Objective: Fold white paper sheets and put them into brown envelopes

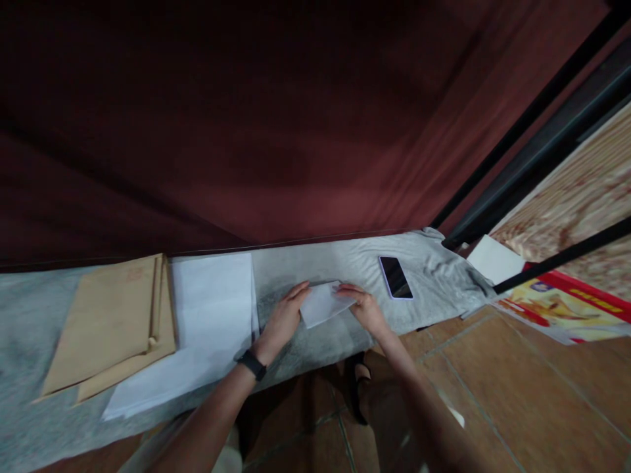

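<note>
A folded white paper (pixel 323 303) lies on the grey cloth-covered table (pixel 315 266). My left hand (pixel 283 322), with a black band on its wrist, presses on the paper's left edge. At the paper's right edge, my right hand (pixel 363 307) holds it with the fingers on top. Both hands rest low on the cloth.
A stack of white sheets (pixel 207 309) and brown envelopes (pixel 116 322) lie to the left. A dark phone (pixel 395 277) lies to the right of the hands. A dark red curtain (pixel 246 131) hangs behind the table. A white sheet (pixel 494 258) and a colourful poster (pixel 562 299) are at far right; the floor is tiled.
</note>
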### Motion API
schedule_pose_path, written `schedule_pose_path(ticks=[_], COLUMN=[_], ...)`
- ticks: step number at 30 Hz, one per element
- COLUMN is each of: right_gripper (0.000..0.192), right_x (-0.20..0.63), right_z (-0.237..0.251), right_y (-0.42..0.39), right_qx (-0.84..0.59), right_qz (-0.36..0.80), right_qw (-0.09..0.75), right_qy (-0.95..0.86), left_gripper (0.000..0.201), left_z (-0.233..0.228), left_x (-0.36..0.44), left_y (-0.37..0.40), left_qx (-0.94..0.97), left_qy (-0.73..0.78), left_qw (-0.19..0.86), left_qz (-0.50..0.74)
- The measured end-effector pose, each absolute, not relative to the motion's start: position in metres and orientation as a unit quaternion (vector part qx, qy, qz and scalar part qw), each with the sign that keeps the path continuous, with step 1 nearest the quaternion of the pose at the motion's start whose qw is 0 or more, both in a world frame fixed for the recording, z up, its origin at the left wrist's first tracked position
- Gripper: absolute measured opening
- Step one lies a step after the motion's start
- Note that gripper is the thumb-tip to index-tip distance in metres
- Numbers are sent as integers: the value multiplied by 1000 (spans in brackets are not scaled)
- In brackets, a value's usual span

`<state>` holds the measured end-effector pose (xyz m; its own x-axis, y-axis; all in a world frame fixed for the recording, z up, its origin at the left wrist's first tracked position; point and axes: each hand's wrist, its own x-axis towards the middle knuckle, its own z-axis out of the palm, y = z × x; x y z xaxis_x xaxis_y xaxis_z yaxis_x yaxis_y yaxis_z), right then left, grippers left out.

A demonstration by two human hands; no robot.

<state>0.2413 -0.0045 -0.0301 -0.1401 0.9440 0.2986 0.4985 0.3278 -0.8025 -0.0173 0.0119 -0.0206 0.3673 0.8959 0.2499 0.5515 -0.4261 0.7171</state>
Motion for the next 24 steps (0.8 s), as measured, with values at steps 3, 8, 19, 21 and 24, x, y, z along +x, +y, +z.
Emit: schedule_pose_path(ticks=[3, 8, 19, 21, 24], right_gripper=[60, 68, 61, 62, 65], right_x=[244, 244, 242, 244, 248], right_z=[-35, -38, -34, -36, -38], right_y=[-13, -23, -33, -33, -32], right_qx=[-525, -519, -503, -498, -495], right_qz=[184, 108, 84, 86, 89], right_qw=[287, 187, 170, 172, 174], right_qy=[-780, -827, -843, -846, -846], left_gripper=[66, 60, 73, 69, 67], left_z=[-24, -22, -36, -37, -35], left_x=[-21, -15, 13, 11, 9], left_y=[11, 3, -32, -33, -35], left_qx=[826, 877, 901, 899, 898], left_qy=[454, 423, 404, 408, 412], left_qw=[241, 160, 64, 57, 50], left_qz=[232, 162, 146, 147, 146])
